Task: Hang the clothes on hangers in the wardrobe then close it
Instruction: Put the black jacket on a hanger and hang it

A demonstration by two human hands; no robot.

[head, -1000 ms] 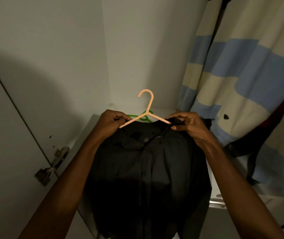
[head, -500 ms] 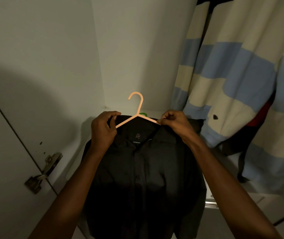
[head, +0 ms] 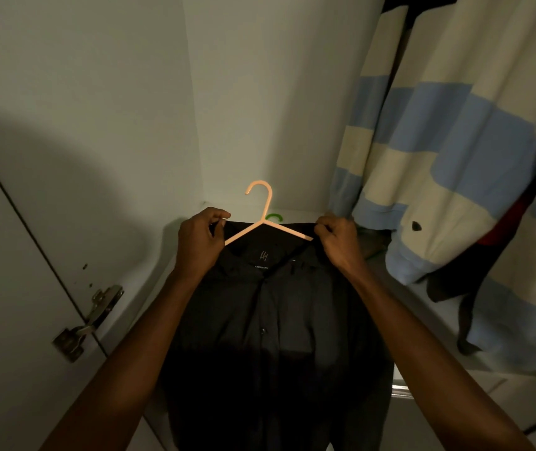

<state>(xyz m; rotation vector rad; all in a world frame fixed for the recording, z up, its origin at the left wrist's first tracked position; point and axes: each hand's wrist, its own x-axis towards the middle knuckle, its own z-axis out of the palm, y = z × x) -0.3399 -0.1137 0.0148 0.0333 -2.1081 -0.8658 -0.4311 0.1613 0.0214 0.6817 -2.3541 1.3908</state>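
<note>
white wardrobe (head: 260, 92) holds a striped garment (head: 455, 157) hanging at right, and before it our black shirt (head: 266, 320) hangs collar-up, long axis vertical, on the peach hanger (head: 265, 219), hook upward, left hand (head: 199, 242) and right hand (head: 338, 242) each pinching a shoulder.

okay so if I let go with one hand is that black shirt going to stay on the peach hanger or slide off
Probably it slips: the black shirt hangs limp and folds under its own weight, so it looks floppy. The peach hanger looks smooth and thin, likely offering little grip. Both hands, left hand and right hand, pinch the shoulders, suggesting it isn't seated yet.
</note>
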